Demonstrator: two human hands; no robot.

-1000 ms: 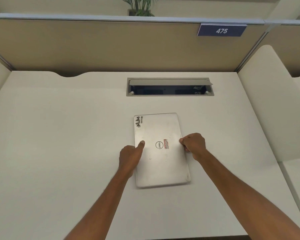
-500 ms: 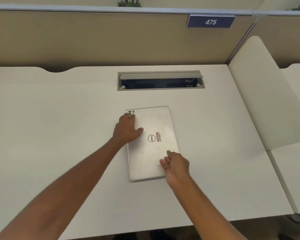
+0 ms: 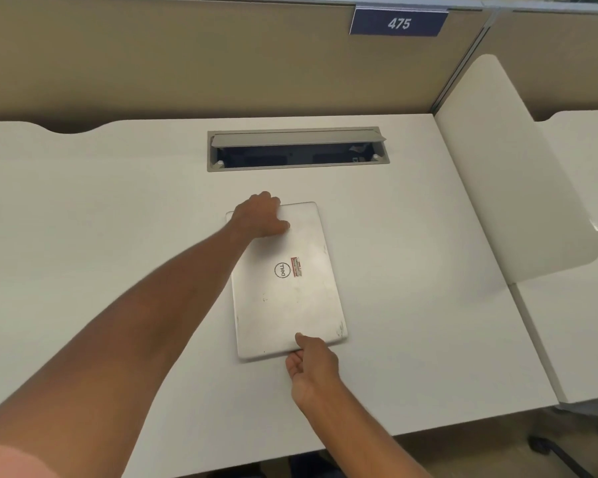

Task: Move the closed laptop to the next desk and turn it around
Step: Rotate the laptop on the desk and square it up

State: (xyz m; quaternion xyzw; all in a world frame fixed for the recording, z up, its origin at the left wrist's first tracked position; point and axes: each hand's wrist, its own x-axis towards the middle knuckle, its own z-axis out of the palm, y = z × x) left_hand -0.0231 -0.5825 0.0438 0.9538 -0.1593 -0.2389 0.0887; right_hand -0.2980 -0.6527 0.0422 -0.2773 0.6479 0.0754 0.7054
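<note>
Laptop (image 3: 285,281) lid — brushed silver metal look, matt, scuffed and scratched near edges; small paper-like sticker (image 3: 297,267) beside logo. Desk (image 3: 118,208) top smooth off-white laminate, matt. Cable box (image 3: 297,149) frame and flap grey, satin metal or plastic — cannot tell which. Rear partition (image 3: 187,60) tan woven cloth, dull. Side divider (image 3: 518,188) smooth white, faint sheen. Number plate (image 3: 398,22) glossy navy plastic.
</note>
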